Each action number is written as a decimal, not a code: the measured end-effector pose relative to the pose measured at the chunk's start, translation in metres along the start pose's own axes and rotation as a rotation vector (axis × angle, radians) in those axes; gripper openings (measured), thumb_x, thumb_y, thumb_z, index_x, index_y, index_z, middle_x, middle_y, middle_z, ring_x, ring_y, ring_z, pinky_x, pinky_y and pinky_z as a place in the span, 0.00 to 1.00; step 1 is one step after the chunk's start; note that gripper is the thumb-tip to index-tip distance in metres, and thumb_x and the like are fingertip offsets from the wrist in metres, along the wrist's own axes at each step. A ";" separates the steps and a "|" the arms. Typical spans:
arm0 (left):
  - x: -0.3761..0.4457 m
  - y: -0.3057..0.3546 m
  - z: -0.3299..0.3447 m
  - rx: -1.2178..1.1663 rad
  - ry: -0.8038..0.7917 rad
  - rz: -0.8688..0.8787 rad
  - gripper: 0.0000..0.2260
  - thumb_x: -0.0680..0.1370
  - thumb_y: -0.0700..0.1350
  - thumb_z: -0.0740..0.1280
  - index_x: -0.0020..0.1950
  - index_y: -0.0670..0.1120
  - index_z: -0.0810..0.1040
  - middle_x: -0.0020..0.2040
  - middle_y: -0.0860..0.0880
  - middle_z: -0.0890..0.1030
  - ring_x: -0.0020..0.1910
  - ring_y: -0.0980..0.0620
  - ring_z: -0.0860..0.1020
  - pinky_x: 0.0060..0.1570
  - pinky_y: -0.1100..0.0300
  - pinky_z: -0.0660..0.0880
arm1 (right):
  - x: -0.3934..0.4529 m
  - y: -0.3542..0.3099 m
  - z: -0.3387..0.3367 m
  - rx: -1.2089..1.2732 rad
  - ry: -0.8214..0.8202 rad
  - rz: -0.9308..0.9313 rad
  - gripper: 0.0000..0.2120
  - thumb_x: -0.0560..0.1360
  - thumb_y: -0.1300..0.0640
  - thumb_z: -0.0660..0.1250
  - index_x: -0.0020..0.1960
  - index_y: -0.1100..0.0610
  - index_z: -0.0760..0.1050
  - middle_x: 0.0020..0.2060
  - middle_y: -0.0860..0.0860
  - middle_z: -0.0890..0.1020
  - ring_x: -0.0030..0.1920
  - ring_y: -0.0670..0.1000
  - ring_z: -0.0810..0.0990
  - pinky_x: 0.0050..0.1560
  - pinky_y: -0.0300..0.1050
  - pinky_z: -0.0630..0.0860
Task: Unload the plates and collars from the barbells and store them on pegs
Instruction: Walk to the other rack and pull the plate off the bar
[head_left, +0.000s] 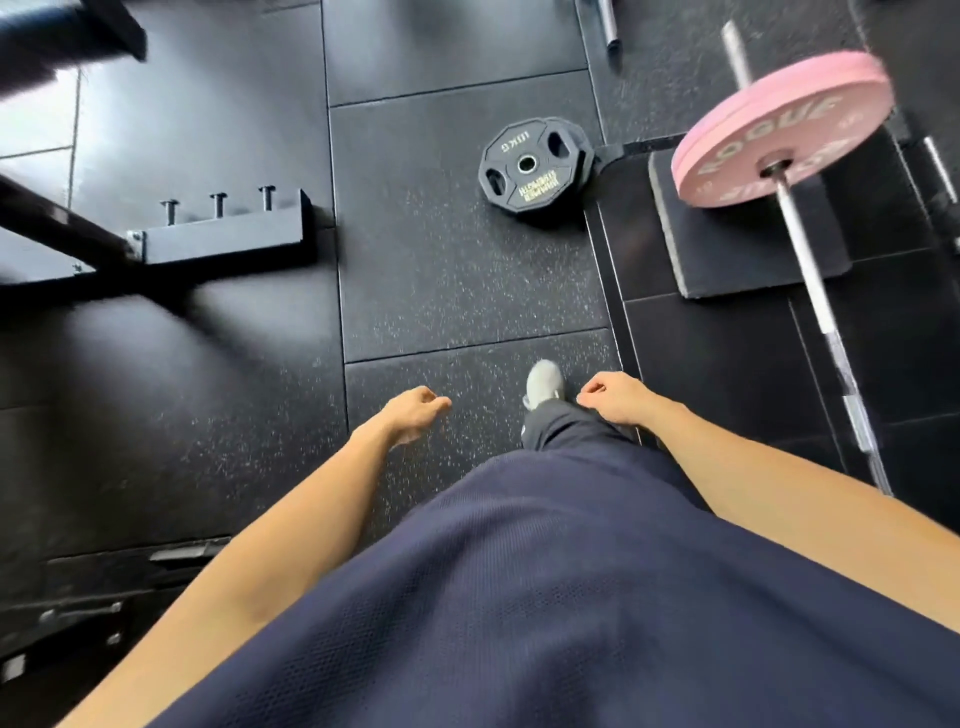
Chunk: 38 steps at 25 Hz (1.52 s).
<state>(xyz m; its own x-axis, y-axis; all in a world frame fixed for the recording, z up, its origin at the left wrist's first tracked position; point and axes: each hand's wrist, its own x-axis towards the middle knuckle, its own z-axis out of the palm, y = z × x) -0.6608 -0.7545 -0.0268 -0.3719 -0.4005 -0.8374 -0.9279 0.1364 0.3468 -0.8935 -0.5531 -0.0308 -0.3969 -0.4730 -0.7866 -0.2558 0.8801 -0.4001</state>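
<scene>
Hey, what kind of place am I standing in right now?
Most likely a gym's weight area: a pink plate loaded on a barbell, black plates lying on the rubber floor, and a black steel frame nearby.

Pink Rogue bumper plates (779, 130), two side by side, sat loaded on the barbell (815, 291), which ran from lower right up through their hub; plates rested on a dark pad. Black 10 kg grip plates (535, 166), stacked flat on the rubber floor just left of the pink ones, gold lettering facing up
</scene>
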 end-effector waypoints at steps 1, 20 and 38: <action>0.015 0.014 -0.015 0.012 -0.025 -0.010 0.18 0.81 0.56 0.60 0.62 0.45 0.74 0.58 0.45 0.78 0.56 0.44 0.78 0.57 0.51 0.74 | 0.021 -0.013 -0.015 -0.017 -0.024 0.007 0.09 0.76 0.51 0.67 0.53 0.55 0.78 0.54 0.54 0.81 0.53 0.54 0.77 0.56 0.46 0.72; 0.302 0.216 -0.385 0.013 0.009 -0.085 0.16 0.81 0.54 0.59 0.59 0.44 0.76 0.61 0.44 0.78 0.63 0.44 0.75 0.55 0.56 0.68 | 0.369 -0.354 -0.314 -0.374 -0.241 0.017 0.21 0.79 0.51 0.62 0.62 0.67 0.75 0.47 0.58 0.78 0.42 0.54 0.72 0.33 0.41 0.67; 0.545 0.312 -0.806 -0.061 0.032 -0.090 0.20 0.81 0.56 0.60 0.65 0.44 0.75 0.65 0.44 0.77 0.62 0.45 0.75 0.59 0.55 0.70 | 0.679 -0.756 -0.500 -0.434 -0.219 -0.114 0.16 0.77 0.51 0.65 0.58 0.61 0.78 0.54 0.58 0.81 0.48 0.54 0.76 0.48 0.45 0.70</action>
<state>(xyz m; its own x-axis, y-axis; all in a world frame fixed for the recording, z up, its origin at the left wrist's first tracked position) -1.1331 -1.6601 -0.0344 -0.2849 -0.4379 -0.8527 -0.9541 0.0433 0.2965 -1.4100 -1.5610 -0.0268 -0.1631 -0.5040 -0.8482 -0.6483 0.7028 -0.2929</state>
